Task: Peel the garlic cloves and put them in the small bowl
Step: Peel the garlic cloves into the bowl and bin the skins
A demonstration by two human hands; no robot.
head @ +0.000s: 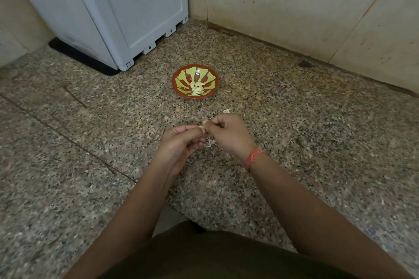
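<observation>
A small red bowl (181,75) with green petal marks stands on the speckled granite counter (317,131). Several pale peeled garlic cloves (197,89) lie in its bottom. Nearer to me, my left hand (181,142) and my right hand (226,131) meet above the counter, and both pinch one garlic clove (203,125) between their fingertips. Only the clove's tip shows; the rest is hidden by my fingers. An orange thread band circles my right wrist. Bits of papery garlic skin (209,144) lie under my hands.
A grey plastic appliance (108,11) on a black mat fills the back left corner. Beige tiled walls (317,7) run along the back and right. Another scrap of garlic skin (226,111) lies just beyond my right hand. The counter's front edge is near my body.
</observation>
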